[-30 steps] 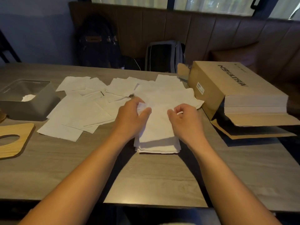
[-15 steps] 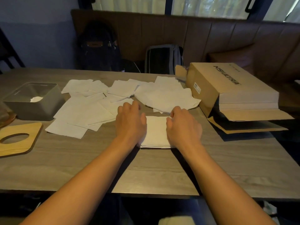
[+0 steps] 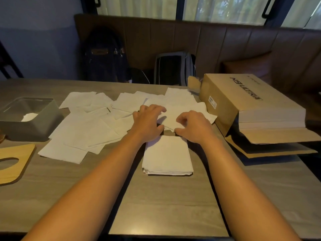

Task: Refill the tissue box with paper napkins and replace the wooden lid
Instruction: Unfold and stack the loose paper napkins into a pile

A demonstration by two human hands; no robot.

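Grey wood-grain table (image 3: 156, 202) carries loose napkins (image 3: 83, 134) mid-frame; tissue box (image 3: 33, 129) sits open at left, wooden lid (image 3: 19, 157) below. Our left hand (image 3: 147, 122) and right hand (image 3: 194, 126) reach, fingers curled, gripping nothing clearly, above the folded stack (image 3: 167, 158); next we gather another.

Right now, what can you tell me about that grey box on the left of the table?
The grey tissue box is rectangular with rounded corners, matte, probably plastic. It stands upright and open, lid off, at the table's left edge. Inside lies only a bit of white paper. Neither hand touches it; loose napkins lie beside it.
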